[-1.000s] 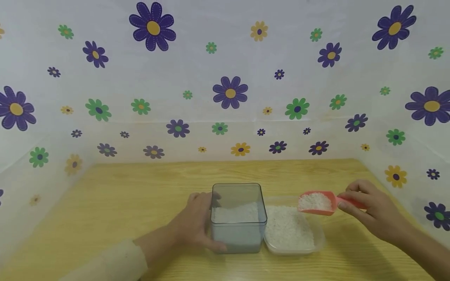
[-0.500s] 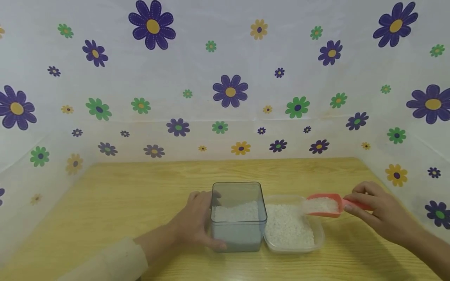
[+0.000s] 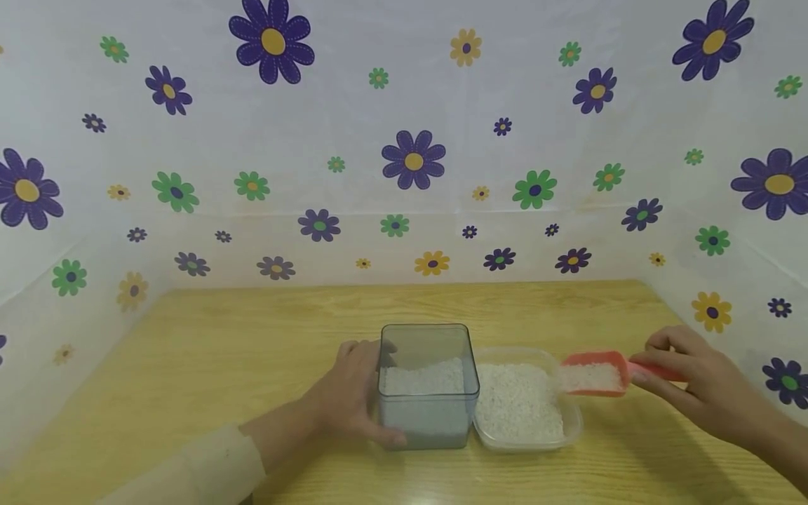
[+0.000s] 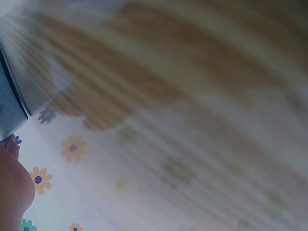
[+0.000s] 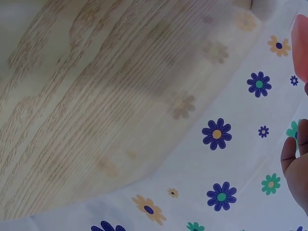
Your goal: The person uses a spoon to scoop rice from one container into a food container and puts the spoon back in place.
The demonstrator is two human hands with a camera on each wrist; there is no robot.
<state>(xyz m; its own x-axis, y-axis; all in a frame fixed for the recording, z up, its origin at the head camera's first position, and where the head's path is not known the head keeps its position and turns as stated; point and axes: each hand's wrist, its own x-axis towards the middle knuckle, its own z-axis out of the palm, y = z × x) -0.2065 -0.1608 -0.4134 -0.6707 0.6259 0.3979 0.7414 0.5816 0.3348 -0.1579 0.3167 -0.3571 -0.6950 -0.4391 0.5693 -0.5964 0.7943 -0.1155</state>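
A square, see-through grey container [image 3: 429, 421] stands on the table, part filled with white grains like rice. My left hand [image 3: 350, 393] grips its left side, thumb across the front and fingers at the back. Touching or nearly touching its right side is a low clear plastic tub [image 3: 571, 428] heaped with the same grains [image 3: 519, 400]. Above the tub's right edge, my right hand [image 3: 707, 382] pinches the handle of a red scoop [image 3: 621, 372]. White grains lie in the scoop, blurred at its left lip. In the right wrist view only part of the scoop [image 5: 301, 48] shows.
The wood-grain table [image 3: 252, 330] runs back to a white flowered sheet [image 3: 353, 119], which also rises at both sides. The left wrist view holds mostly blurred table and sheet, with a corner of the grey container [image 4: 9, 103].
My right hand has drawn the scoop to the right, from over the tub towards its right edge. The grains in the scoop look fewer. My left hand has kept its grip on the container.
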